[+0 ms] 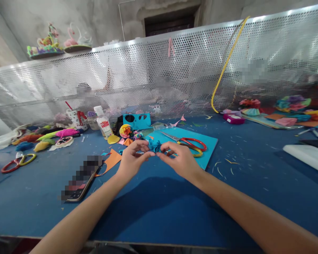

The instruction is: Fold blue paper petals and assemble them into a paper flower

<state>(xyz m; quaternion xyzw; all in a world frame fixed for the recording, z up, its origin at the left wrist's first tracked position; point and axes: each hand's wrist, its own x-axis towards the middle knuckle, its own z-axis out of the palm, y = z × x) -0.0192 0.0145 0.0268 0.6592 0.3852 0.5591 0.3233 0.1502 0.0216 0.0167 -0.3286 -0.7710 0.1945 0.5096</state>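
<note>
Both of my hands meet above the blue table [153, 204] and pinch a small crinkled blue paper flower [154, 145]. My left hand [132, 159] grips its left side with fingers curled. From the right, my right hand [178, 158] closes on the same flower. Just beyond my right hand, red and yellow handled scissors [190, 145] lie on a turquoise paper sheet [201, 143].
A phone [81, 180] lies to the left beside an orange paper scrap [112, 159]. Another pair of scissors [17, 163], a glue bottle [104, 122], a cup [74, 118] and colourful craft pieces crowd the far left. A perforated metal screen [159, 70] backs the table; paper flowers [294, 104] sit far right.
</note>
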